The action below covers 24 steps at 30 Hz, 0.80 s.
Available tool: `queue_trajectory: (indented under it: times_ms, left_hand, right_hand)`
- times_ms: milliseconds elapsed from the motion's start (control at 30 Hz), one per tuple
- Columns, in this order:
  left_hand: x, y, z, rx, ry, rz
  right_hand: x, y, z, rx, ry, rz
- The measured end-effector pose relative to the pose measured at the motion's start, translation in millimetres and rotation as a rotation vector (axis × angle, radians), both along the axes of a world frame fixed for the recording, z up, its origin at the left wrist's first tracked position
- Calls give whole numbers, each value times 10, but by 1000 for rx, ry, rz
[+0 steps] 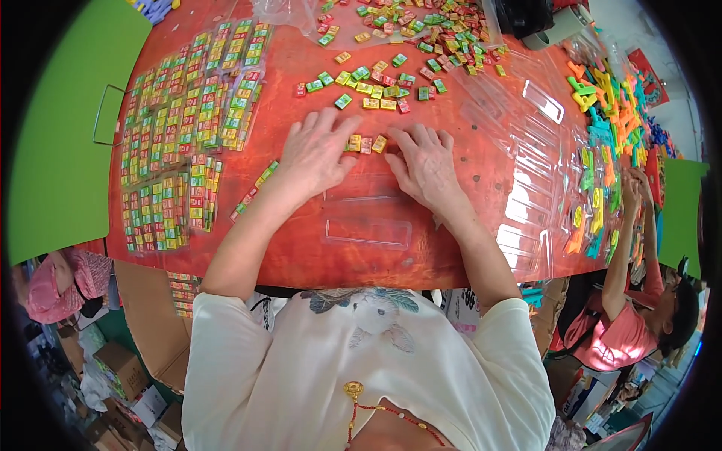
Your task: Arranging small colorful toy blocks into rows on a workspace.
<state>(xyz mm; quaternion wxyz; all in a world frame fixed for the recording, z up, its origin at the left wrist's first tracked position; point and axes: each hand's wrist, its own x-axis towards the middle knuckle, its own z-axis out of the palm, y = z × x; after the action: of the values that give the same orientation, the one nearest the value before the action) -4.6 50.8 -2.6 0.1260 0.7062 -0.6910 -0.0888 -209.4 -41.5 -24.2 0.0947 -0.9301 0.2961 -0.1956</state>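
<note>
Several small red, yellow and green boxes stand side by side in a short row [366,143] on the red table. My left hand [320,154] is at the row's left end, fingers spread and thumb apart, partly covering the boxes there. At the other end my right hand [425,165] has its fingers bent but apart, the index finger close to the last yellow box. Whether either hand touches the row is hard to make out. Nearer to me lies a clear plastic tray [367,244], with another clear tray [361,198] just beyond it.
Loose small boxes [376,89] lie beyond my hands, thickening into a pile [459,37]. Filled packs [162,135] cover the left side; one filled strip [256,192] lies by my left forearm. Clear trays [526,188] are stacked right. A co-worker [628,316] sits beside bright plastic pieces [617,113].
</note>
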Motion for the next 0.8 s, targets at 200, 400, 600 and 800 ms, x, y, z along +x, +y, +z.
queue_trajectory:
  times_ms: [200, 400, 600, 800]
  left_hand:
    - [208, 118, 23, 106, 101, 70]
    - [199, 132, 11, 107, 118, 53]
    - [284, 208, 41, 125, 147, 71]
    - [303, 265, 102, 132, 176, 129]
  right_hand:
    - [74, -35, -24, -29, 64, 21]
    - [-77, -80, 27, 27, 10, 83]
    - [-260, -53, 29, 29, 41, -1]
    - [-191, -31, 57, -114, 47, 1]
